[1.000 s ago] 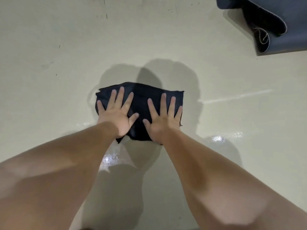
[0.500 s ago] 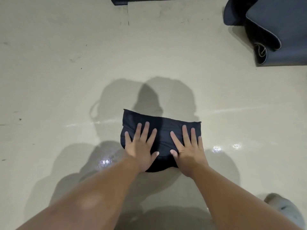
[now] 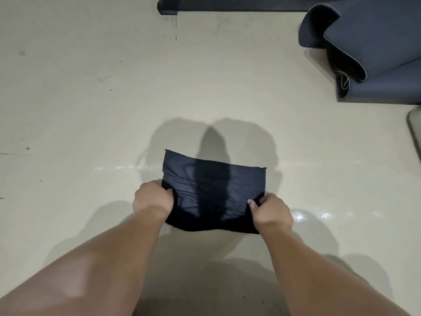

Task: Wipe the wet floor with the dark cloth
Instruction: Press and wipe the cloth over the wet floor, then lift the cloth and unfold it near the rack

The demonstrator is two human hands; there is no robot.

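The dark cloth, navy and folded into a rough rectangle, lies on the pale cream floor in the middle of the view. My left hand is closed on the cloth's near left corner. My right hand pinches its near right corner between thumb and fingers. The near edge of the cloth sags between the two hands. Wet, shiny streaks run across the floor left of the cloth, and more wet glints show to the right of my right hand.
A folded dark blue mat lies on the floor at the upper right. A dark flat edge runs along the top of the view. A grey object's edge shows at the right border.
Both hands were pressed flat with spread fingers on the cloth. Now they have slid to its near corners and closed on them. The cloth has come nearer to me.
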